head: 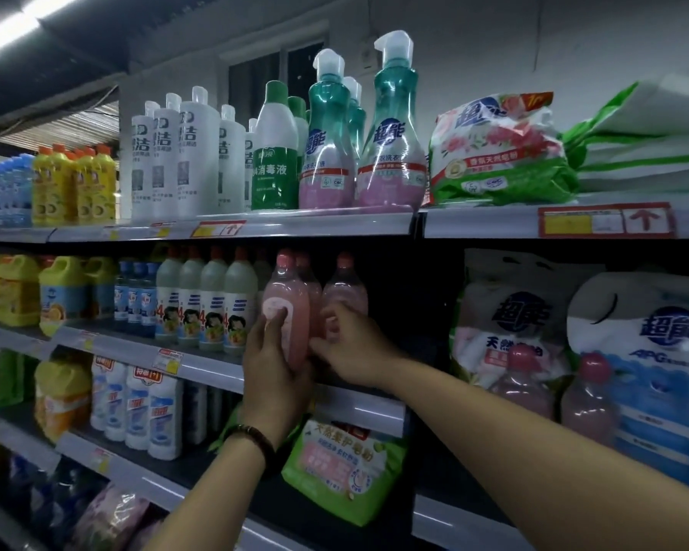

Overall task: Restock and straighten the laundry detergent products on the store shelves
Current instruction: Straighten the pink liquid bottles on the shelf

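On the middle shelf stand three pink detergent bottles. My left hand grips the front pink bottle from below and the side, thumb on its label. My right hand curls its fingers round the lower part of the pink bottle to the right. A third pink bottle stands behind them, mostly hidden. Two more pink bottles stand further right in front of white detergent bags.
The top shelf holds teal pump bottles, white bottles and a detergent powder bag. Left of my hands stand grey-green bottles and yellow jugs. A green powder bag sits on the shelf below.
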### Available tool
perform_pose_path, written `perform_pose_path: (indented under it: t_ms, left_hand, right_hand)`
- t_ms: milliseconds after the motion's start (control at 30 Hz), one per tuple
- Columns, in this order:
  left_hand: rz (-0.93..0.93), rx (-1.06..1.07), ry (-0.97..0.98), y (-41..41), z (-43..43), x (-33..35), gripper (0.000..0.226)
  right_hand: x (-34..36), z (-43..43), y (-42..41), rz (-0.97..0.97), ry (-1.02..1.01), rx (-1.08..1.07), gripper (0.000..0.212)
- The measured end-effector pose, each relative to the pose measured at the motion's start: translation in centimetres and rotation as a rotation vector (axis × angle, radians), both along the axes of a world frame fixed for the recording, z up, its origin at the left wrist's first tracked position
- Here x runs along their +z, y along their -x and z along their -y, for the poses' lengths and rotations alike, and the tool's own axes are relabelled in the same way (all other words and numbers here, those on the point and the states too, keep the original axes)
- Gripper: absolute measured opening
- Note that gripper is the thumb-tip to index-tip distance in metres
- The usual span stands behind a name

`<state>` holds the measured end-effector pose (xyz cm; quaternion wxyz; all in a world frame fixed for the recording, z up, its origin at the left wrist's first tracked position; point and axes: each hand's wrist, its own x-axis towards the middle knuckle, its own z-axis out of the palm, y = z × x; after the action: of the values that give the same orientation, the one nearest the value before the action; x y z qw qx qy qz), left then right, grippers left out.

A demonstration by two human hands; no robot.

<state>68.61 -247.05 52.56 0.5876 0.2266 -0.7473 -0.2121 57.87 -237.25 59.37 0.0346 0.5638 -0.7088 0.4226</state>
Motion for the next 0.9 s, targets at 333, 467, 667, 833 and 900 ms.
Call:
perform_pose_path:
  t_ms: [333, 467, 667, 833, 900]
  left_hand:
    - [0.133, -0.37, 0.203, 5.9, -14.2, -2.2, 0.041]
    - [0.253, -0.406, 0.142, 7.9, -16.9, -2.8, 0.042]
    - [0.325, -0.419, 0.028, 8.7, -19.1, -3.4, 0.051]
    - [0.367, -0.456, -0.133, 9.2, -20.0, -4.7, 0.082]
    - [0.364, -0.496, -0.231, 9.2, -20.6, -5.3, 0.102]
  right_hand:
    - [-0.3, -17.6, 7.3, -0.393, -0.081, -0.38, 0.015]
    - [0.5, -20.6, 9.4, -0.396, -0.283, -0.581, 0.029]
    - [-0.1, -21.3, 10.5, -0.256, -0.374, -0.491, 0.052]
    - [0.1, -21.2, 9.1, -0.181, -0.337, -0.392, 0.031]
    - [-0.2, -20.9, 8.5, -0.214, -0.304, -0.389, 0.027]
